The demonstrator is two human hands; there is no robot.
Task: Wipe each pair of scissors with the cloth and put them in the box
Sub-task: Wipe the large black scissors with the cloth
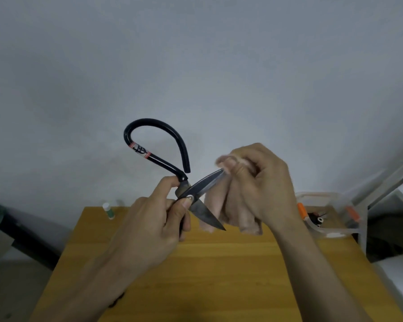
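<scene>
The scissors' (197, 194) lower handle hides inside the left hand (149, 226) (upper blade tip cloth-covered (228, 205))

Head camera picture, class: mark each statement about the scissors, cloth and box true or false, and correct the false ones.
1. The left hand holds the scissors near the pivot. True.
2. The scissors' blades are closed together. False: they are spread apart.
3. The right hand pinches the cloth around one blade. True.
4. The scissors lie flat on the table. False: they are held above it.
5. The box stands at the table's left edge. False: it is at the right edge.
</scene>
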